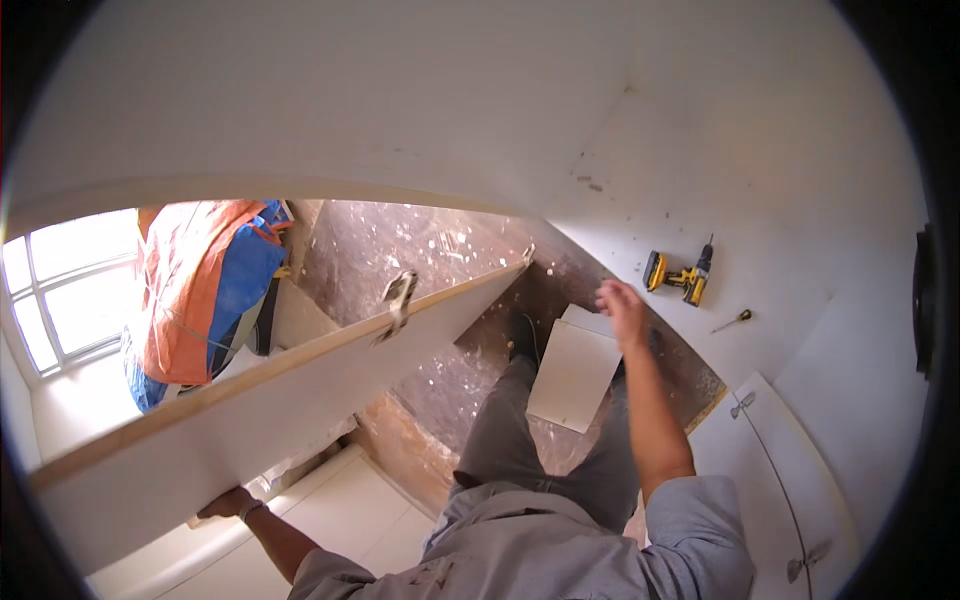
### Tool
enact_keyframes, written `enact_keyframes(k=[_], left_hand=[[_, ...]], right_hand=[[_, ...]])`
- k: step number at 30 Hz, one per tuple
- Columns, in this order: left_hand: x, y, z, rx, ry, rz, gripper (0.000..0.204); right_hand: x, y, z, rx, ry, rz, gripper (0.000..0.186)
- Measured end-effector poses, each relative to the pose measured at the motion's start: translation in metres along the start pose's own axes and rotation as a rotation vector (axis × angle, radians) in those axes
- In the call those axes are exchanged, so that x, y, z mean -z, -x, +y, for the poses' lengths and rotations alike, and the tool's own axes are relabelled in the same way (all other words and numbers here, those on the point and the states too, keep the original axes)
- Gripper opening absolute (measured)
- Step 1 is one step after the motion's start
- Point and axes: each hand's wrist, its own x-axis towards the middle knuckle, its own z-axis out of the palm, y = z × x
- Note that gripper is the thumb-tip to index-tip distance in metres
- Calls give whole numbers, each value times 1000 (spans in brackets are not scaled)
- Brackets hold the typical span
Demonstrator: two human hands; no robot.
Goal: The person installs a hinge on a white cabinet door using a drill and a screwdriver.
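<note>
A long white cabinet door (290,420) with a bare wooden-coloured edge slants across the left half of the view. Two metal hinges stick out along that edge, one hinge (399,298) near the middle and a smaller-looking hinge (528,256) at the far end. My left hand (228,503) grips the door's lower edge near its close end, the fingers partly hidden beneath it. In the air above the floor, my right hand (625,312) is empty, its fingers loosely bent and apart. A yellow and black cordless drill (683,277) lies on the white surface just beyond it.
A screwdriver (733,321) lies near the drill. Between my legs is a white box-shaped piece (577,372) on the stained floor (440,390). Orange and blue tarpaulin (205,290) covers a pile by the window (75,285). Another white door (770,480) with hinges stands at right.
</note>
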Motion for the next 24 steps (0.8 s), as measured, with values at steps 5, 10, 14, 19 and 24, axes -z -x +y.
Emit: enact_keyframes(k=[5, 10, 14, 19, 24], left_hand=[[7, -12, 26, 71, 82, -33, 79], [10, 6, 34, 136, 75, 28, 84], [43, -37, 5, 110, 112, 89, 86], [19, -4, 41, 113, 109, 94, 81], [32, -20, 22, 181, 77, 85, 79]], right_hand=[[-136, 110, -122, 128, -89, -444, 28], [-190, 161, -179, 246, -131, -450, 24], [-230, 241, -285, 517, -120, -569, 21], [-266, 321, -433, 728, -160, -752, 42], [-299, 353, -506, 916, -142, -950, 65]])
